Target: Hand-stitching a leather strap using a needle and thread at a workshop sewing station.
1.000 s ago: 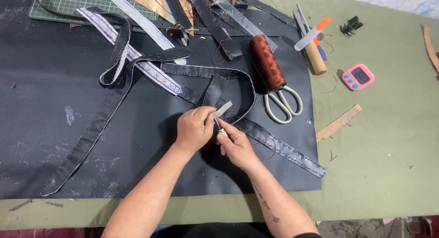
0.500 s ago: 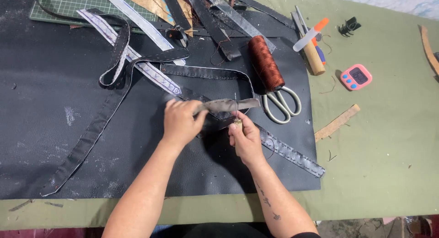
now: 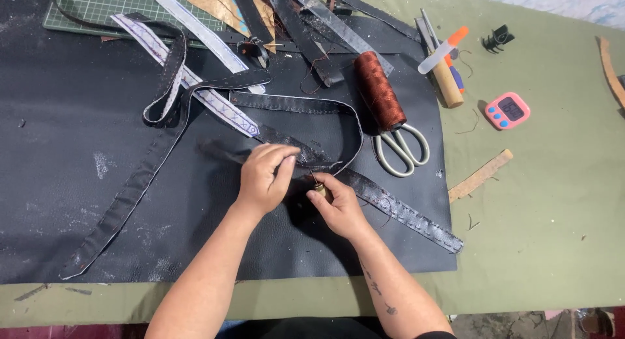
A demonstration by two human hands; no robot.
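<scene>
My left hand (image 3: 265,176) pinches a dark stitched leather strap (image 3: 390,205) that loops across the black leather sheet (image 3: 78,202). Just to its right, my right hand (image 3: 337,205) grips a small tool with a wooden handle (image 3: 319,190), its thin metal tip pointing up toward the strap. The strap runs from under my hands down to the right, and its loop curves back up toward the other straps. Both hands are close together at the middle of the sheet.
A spool of brown thread (image 3: 379,88) and scissors (image 3: 400,150) lie right of the loop. A pink timer (image 3: 507,110), a wooden-handled tool (image 3: 446,82), a tan strip (image 3: 480,176) and a black clip (image 3: 498,38) rest on the green cloth. More straps and a green cutting mat (image 3: 97,3) lie at the back.
My left hand has pulled the strap's end to the left and laid it flatter. My right hand has stayed by the strap, its tool now pointing up at it.
</scene>
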